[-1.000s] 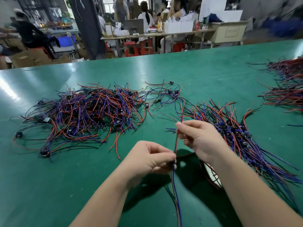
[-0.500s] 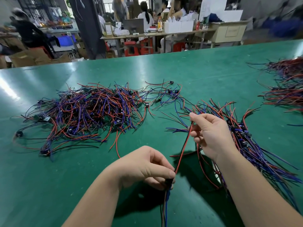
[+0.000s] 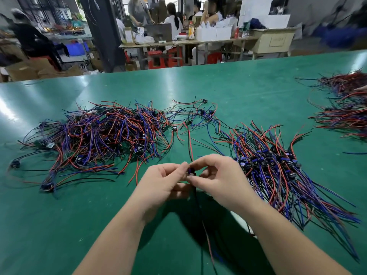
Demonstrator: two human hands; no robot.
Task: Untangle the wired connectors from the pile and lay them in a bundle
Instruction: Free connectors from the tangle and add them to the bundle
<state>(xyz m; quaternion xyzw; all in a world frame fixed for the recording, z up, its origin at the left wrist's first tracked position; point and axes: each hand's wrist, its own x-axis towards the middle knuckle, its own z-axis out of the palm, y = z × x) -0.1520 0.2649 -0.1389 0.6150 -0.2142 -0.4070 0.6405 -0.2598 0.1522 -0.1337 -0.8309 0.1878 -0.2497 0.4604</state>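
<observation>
You are pinching the connector (image 3: 191, 171) between your left hand (image 3: 164, 181) and right hand (image 3: 220, 175) at near centre, its wires running near-to-far, the bundle (image 3: 278, 171) lying just right, nearer your right hand.

Left hand (image 3: 162, 181) and right hand (image 3: 220, 177) meet, fingers (image 3: 179, 168) pinching one connector (image 3: 191, 172).

Fingertips of the left hand (image 3: 164, 183) and right hand (image 3: 222, 181) are hiding most of 1 small dark connector (image 3: 191, 171). Its wires (image 3: 210, 251) are blurring toward the bottom edge. The right edge is cutting off another wire heap (image 3: 345, 108).
</observation>
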